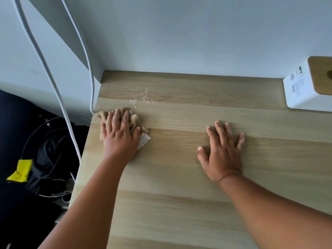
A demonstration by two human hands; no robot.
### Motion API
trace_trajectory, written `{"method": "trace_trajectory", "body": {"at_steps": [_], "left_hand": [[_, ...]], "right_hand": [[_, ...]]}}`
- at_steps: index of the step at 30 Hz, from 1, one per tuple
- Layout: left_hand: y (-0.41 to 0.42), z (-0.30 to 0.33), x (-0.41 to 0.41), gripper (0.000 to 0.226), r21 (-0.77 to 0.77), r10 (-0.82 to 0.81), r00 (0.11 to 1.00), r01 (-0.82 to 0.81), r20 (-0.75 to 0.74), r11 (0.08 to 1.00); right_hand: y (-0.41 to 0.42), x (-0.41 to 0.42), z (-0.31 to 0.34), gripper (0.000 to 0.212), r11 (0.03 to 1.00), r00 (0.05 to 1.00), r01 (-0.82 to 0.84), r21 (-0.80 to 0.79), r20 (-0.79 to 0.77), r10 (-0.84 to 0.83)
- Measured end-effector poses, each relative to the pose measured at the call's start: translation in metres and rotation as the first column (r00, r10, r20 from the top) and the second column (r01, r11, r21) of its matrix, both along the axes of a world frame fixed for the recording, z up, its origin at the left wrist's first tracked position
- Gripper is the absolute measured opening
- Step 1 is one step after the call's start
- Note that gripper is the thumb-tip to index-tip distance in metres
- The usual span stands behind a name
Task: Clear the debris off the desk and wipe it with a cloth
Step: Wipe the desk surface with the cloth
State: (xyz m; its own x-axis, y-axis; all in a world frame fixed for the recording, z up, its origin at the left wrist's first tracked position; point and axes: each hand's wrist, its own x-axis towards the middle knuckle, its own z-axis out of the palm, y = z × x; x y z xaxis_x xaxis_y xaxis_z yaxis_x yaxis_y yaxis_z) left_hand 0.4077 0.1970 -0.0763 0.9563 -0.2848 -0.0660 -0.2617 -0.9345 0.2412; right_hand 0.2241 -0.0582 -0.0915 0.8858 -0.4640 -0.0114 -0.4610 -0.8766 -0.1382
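Pale oak-grain laminate covers the desk (197,186), which butts into a corner of grey-white wall. Beyond the left hand's fingertips a scatter of white crumbs (141,97) lies on the wood. Far right of the right hand, against the wall, stands a white box with a wooden lid (305,87). Left of the left hand, off the desk edge, two white cables (59,97) hang over dark clothing and a yellow tag (20,170). The left hand (119,133) lies flat with straight fingers, pressing a crumpled beige cloth (134,121) near the desk's left edge; a white label (143,141) sticks out beside the thumb. The right hand (221,151) rests palm down on bare wood, fingers spread, well apart from the cloth.
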Motion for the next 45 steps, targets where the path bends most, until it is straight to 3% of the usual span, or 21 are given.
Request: {"method": "trace_trajectory", "body": {"at_steps": [7,10,14,18,20,27,32,36,41,43,45], "left_hand": [[0.008,-0.007,-0.039,0.065,0.005,-0.296,0.951,0.297,0.089,0.955],[0.038,-0.011,-0.062,0.061,0.018,-0.342,0.929,0.343,0.142,0.939],[0.057,-0.008,-0.054,0.061,0.044,-0.253,0.959,0.249,0.127,0.967],[0.015,0.001,-0.022,0.070,0.009,-0.027,1.000,0.027,0.004,1.000],[-0.009,0.000,-0.008,0.074,0.018,-0.016,1.000,0.016,-0.021,1.000],[-0.031,-0.008,-0.033,0.063,-0.034,-0.331,0.936,0.337,0.120,0.941],[0.005,-0.012,-0.079,0.057,-0.061,-0.434,0.878,0.453,0.201,0.889],[0.039,-0.009,-0.073,0.060,-0.026,-0.363,0.915,0.373,0.178,0.927],[0.017,-0.001,-0.022,0.068,-0.025,-0.064,0.997,0.065,0.035,0.998],[-0.011,-0.001,-0.006,0.072,-0.016,-0.075,0.997,0.075,-0.024,0.997],[-0.037,0.000,-0.008,0.072,-0.006,-0.210,0.977,0.210,-0.031,0.978]], "right_hand": [[0.000,0.000,-0.003,0.075,1.000,1.000,0.000,-0.006,0.017,0.000],[-0.001,0.000,-0.004,0.074,1.000,1.000,-0.001,-0.007,0.013,0.001],[-0.001,0.000,-0.006,0.074,1.000,1.000,0.001,-0.021,0.024,0.000],[-0.002,0.001,-0.005,0.074,1.000,1.000,-0.004,-0.019,0.030,0.004],[-0.001,0.000,-0.005,0.075,1.000,0.999,0.000,-0.017,0.043,0.001],[-0.002,-0.001,-0.008,0.075,1.000,0.998,-0.003,-0.008,0.064,0.003],[0.001,0.000,-0.002,0.076,1.000,0.998,0.006,0.001,0.057,-0.006],[0.000,0.000,-0.002,0.076,1.000,0.999,0.002,-0.003,0.050,-0.001],[0.000,0.000,-0.003,0.076,1.000,0.998,-0.001,-0.013,0.056,0.001],[0.000,0.000,-0.003,0.075,1.000,0.999,-0.001,-0.011,0.050,0.001],[0.000,0.000,-0.002,0.075,1.000,0.999,-0.004,-0.012,0.041,0.004]]}}
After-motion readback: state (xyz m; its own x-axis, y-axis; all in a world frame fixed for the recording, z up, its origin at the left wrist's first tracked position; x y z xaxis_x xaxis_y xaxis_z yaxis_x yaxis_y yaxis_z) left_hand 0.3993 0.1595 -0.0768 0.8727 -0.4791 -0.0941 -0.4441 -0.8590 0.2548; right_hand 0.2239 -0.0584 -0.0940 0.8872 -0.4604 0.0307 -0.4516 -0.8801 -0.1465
